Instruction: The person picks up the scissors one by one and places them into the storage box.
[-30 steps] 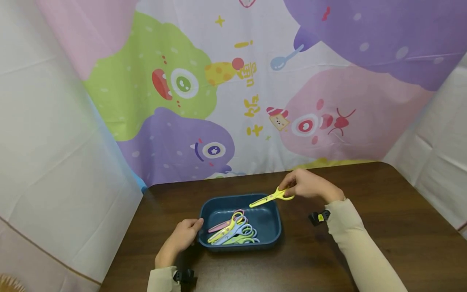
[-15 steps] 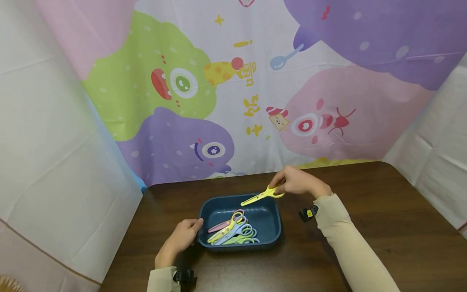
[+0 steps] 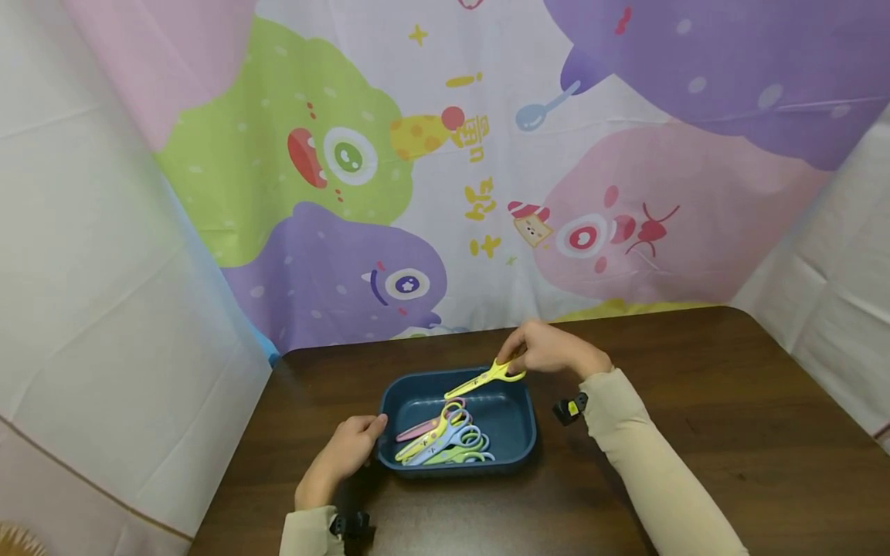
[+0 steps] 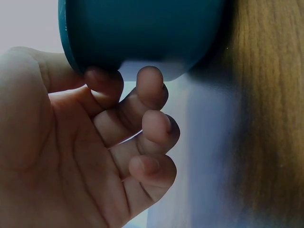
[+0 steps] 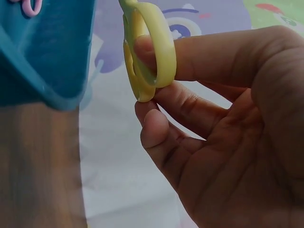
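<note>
My right hand (image 3: 549,349) pinches a pair of yellow scissors (image 3: 480,379) by the finger loops, above the back of a dark blue bin (image 3: 526,432). The blades point left and slightly down. In the right wrist view the thumb goes into one yellow loop (image 5: 164,47). My left hand (image 3: 348,446) grips the bin's left rim, thumb on top; its other fingers (image 4: 153,88) curl by the outer wall in the left wrist view. Inside, toward the left, a pile holds pink scissors (image 3: 419,429), yellow scissors (image 3: 420,445), light blue scissors (image 3: 439,444) and green scissors (image 3: 450,456), partly overlapping.
The bin stands on a dark brown wooden table (image 3: 702,401). A cloth with cartoon monsters (image 3: 480,293) hangs along the table's back edge, and pale cloths (image 3: 104,309) hang at the sides.
My right hand has moved left with the yellow scissors, bringing them from the bin's right back corner to over its back middle. The left hand and the bin stay in place.
</note>
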Demonstrator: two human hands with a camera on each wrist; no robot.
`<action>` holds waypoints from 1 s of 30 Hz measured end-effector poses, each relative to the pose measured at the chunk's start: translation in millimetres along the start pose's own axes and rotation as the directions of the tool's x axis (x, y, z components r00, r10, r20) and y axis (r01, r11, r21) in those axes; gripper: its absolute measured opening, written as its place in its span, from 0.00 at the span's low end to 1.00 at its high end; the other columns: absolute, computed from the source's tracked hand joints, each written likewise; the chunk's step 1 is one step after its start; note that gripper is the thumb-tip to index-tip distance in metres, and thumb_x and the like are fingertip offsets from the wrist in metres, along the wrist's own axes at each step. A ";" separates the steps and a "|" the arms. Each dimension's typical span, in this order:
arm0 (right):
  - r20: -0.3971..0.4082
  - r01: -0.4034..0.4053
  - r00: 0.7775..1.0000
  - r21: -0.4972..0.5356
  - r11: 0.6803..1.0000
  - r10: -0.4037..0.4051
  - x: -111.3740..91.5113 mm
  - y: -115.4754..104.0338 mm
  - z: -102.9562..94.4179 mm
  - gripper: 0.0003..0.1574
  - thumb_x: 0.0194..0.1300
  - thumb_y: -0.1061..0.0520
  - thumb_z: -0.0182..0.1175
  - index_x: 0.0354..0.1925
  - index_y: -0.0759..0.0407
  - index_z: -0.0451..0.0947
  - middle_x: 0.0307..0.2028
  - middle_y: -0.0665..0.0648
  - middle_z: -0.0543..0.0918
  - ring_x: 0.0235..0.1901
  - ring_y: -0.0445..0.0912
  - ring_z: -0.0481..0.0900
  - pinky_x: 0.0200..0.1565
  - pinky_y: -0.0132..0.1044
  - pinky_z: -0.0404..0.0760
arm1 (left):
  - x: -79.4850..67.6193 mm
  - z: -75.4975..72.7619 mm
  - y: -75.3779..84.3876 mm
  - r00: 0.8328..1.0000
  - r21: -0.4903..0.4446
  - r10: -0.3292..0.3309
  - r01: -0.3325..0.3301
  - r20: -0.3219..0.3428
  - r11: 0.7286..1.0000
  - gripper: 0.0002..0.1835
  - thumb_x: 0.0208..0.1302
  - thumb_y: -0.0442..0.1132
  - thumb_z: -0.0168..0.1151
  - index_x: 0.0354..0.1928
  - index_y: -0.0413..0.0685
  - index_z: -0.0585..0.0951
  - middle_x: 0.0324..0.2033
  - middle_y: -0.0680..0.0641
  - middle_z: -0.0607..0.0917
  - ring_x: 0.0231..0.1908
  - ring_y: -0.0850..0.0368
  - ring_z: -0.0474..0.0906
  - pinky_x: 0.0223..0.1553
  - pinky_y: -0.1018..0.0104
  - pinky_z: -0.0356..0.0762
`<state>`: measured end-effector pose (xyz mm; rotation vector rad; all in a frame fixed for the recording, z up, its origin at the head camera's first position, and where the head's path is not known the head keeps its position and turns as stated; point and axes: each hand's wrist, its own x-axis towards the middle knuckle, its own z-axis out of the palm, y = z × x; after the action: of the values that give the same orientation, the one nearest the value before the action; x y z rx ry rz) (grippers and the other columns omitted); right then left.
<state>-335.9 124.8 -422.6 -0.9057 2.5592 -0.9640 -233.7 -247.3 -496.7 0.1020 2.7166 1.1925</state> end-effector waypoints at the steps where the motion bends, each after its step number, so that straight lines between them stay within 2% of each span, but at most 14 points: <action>1: 0.004 0.001 1.000 -0.006 1.000 -0.001 1.0 -1.1 0.9 0.12 0.62 0.62 0.70 0.46 0.59 0.90 0.44 0.54 0.90 0.41 0.43 0.86 0.46 0.39 0.86 | 0.0 0.0 -0.1 1.000 0.001 0.001 -0.001 0.000 1.000 0.23 0.81 0.46 0.50 0.24 0.43 0.73 0.16 0.49 0.71 0.18 0.54 0.71 0.26 0.61 0.71; 10: 0.020 0.033 0.999 -0.002 0.999 -0.033 9.1 -10.0 9.4 0.12 0.62 0.63 0.70 0.45 0.58 0.90 0.44 0.53 0.91 0.42 0.43 0.86 0.45 0.38 0.86 | 0.2 0.0 0.6 1.000 0.000 0.003 -0.003 0.002 1.000 0.23 0.81 0.45 0.49 0.25 0.39 0.74 0.17 0.49 0.71 0.18 0.55 0.71 0.25 0.61 0.71; 16: 0.020 0.063 0.998 -0.013 0.998 -0.063 16.7 -16.7 17.1 0.12 0.63 0.64 0.69 0.46 0.58 0.90 0.43 0.53 0.91 0.42 0.43 0.86 0.45 0.36 0.86 | -0.1 0.0 0.9 1.000 0.005 0.005 -0.005 -0.005 1.000 0.23 0.81 0.45 0.50 0.25 0.40 0.74 0.17 0.50 0.71 0.19 0.55 0.71 0.26 0.61 0.71; 23: 0.013 0.057 0.998 -0.009 0.998 -0.057 23.0 -26.1 24.6 0.11 0.65 0.63 0.68 0.46 0.57 0.90 0.43 0.51 0.90 0.44 0.44 0.84 0.48 0.39 0.85 | -1.7 -0.2 3.5 1.000 0.011 0.006 -0.006 -0.013 1.000 0.23 0.81 0.44 0.50 0.24 0.42 0.73 0.15 0.50 0.71 0.17 0.55 0.70 0.24 0.61 0.70; 30: 0.013 0.076 0.997 -0.016 0.997 -0.076 30.3 -31.3 31.8 0.11 0.66 0.62 0.68 0.46 0.57 0.90 0.43 0.50 0.90 0.45 0.43 0.84 0.50 0.40 0.84 | -2.5 -0.4 4.9 1.000 0.017 0.010 -0.010 -0.014 1.000 0.23 0.81 0.44 0.50 0.26 0.38 0.75 0.15 0.50 0.72 0.17 0.56 0.71 0.24 0.62 0.70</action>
<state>-330.9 71.2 -426.1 -1.0177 2.5425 -0.9558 -231.4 -244.5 -492.5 0.1097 2.7419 1.1783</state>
